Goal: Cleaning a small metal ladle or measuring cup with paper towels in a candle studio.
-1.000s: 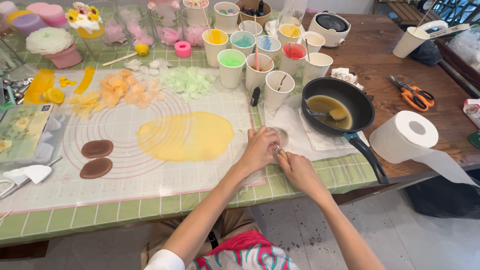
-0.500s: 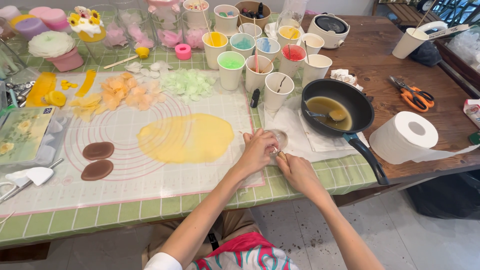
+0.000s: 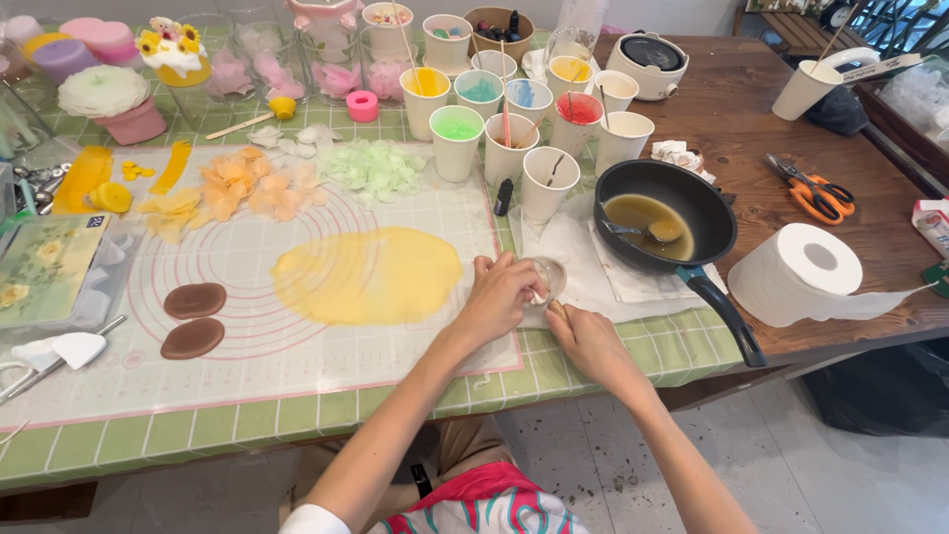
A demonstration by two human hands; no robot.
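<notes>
My left hand wraps its fingers around a small clear glass cup, which sits near the front edge of the surface, on the white paper towel just beyond the right edge of the silicone mat. My right hand is closed in a pinch at the cup's near side; something thin may be between its fingertips, but I cannot tell what. The cup looks light, stiff and breakable, and its smooth wall probably turns slippery where wax has touched it, so I judge the safest hold is around the side wall, low down, with the base kept on the paper. The black pan with amber liquid and a spoon stands just beside the cup, toward the right edge.
</notes>
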